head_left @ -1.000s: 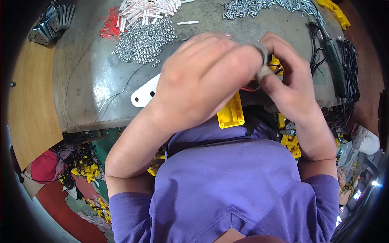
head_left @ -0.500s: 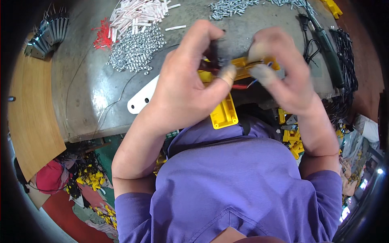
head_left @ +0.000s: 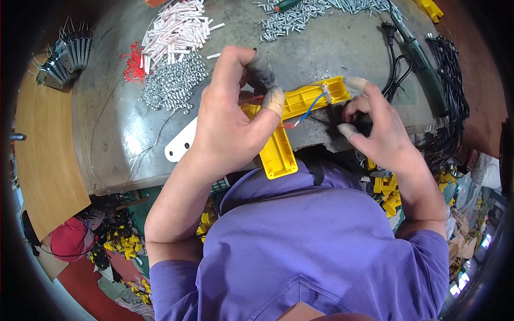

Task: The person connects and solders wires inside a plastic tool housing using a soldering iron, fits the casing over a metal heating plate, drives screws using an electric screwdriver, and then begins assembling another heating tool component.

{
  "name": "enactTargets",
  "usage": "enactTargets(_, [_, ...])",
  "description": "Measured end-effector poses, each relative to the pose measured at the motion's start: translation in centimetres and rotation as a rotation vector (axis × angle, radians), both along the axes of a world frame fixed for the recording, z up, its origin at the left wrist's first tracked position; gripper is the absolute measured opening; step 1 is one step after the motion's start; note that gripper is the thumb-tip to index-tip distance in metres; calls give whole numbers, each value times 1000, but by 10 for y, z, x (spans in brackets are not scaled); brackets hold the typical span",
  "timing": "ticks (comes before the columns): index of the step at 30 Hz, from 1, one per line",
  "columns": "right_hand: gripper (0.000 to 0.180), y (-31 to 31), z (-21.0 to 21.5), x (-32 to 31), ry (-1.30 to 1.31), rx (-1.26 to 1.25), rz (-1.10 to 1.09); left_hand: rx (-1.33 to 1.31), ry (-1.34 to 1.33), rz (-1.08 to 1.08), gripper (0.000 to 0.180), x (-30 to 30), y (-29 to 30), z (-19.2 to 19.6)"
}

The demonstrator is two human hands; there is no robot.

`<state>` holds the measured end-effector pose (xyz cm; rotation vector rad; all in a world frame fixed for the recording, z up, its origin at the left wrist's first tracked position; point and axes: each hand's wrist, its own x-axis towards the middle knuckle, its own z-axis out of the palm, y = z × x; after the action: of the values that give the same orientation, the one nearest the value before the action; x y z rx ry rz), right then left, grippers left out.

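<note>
My left hand (head_left: 227, 115) is closed round a yellow plastic housing (head_left: 308, 101), thumb and fingers pinching its middle. The housing shows open, ribbed compartments. One arm of it extends to the right and another (head_left: 279, 158) points down towards my lap. A blue wire (head_left: 312, 108) crosses the right arm, and a red wire end (head_left: 289, 125) shows just below it. A white plate (head_left: 182, 143) with dark holes sticks out behind my left wrist. My right hand (head_left: 377, 120) is beside the housing's right end, thumb and forefinger apart. Finger covers are on several fingertips.
Nuts (head_left: 172, 83), white sleeves (head_left: 174, 29) and red pieces (head_left: 134, 64) are heaped at the back left. Screws (head_left: 300, 18) lie at the back, near a green handle (head_left: 286, 5). A dark green tool (head_left: 428, 75) and black cords (head_left: 452, 101) lie to the right.
My right hand has drawn back to the right, off the housing, and its fingers have spread. The blue wire now lies across the housing's arm. My left hand has shifted slightly left with the housing.
</note>
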<state>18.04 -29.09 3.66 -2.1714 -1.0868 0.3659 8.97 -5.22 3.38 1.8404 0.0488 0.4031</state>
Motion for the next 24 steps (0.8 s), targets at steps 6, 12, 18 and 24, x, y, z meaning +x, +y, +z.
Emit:
enactTargets(6, [55,2,10,30,-200,-27,-16,54,-24,0,37,0,-1,0])
enactTargets(12, [59,4,21,42,174,-64,121,120,-12,109,39,3,39,9])
enactTargets(18, [53,50,44,96,331,104,205,726,298,174,31,-8,69,12])
enactTargets(24, [39,156,21,166,435,204,50,820,238,185,29,-14,65,10])
